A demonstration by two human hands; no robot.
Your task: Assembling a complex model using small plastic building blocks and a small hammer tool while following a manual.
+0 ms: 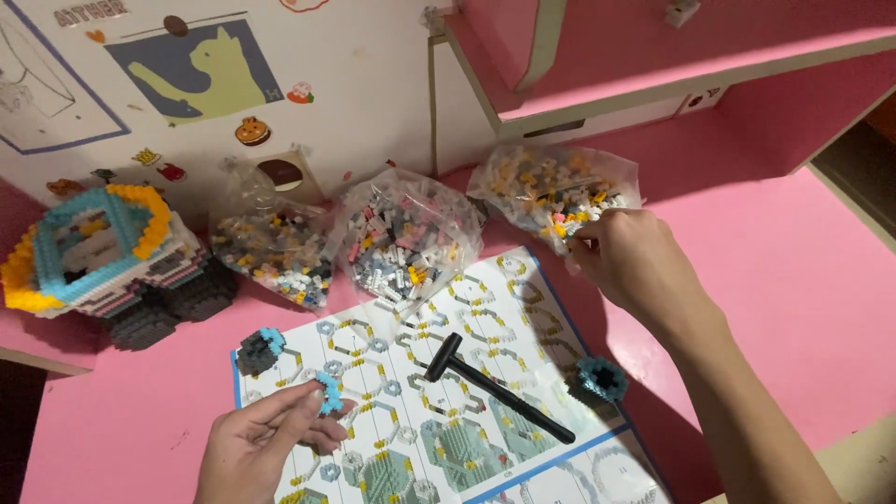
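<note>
Here, the left hand pinches a small brick ring (light blue, grey-edged).

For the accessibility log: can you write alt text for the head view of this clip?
Over a pink desk, the left hand pinches a small blue brick piece above an instruction sheet while the right hand reaches into a clear bag of yellow and white bricks. A small black hammer lies on the sheet.

Left hand pinching, palm up; right hand reaching forward, fingers curled.
</note>
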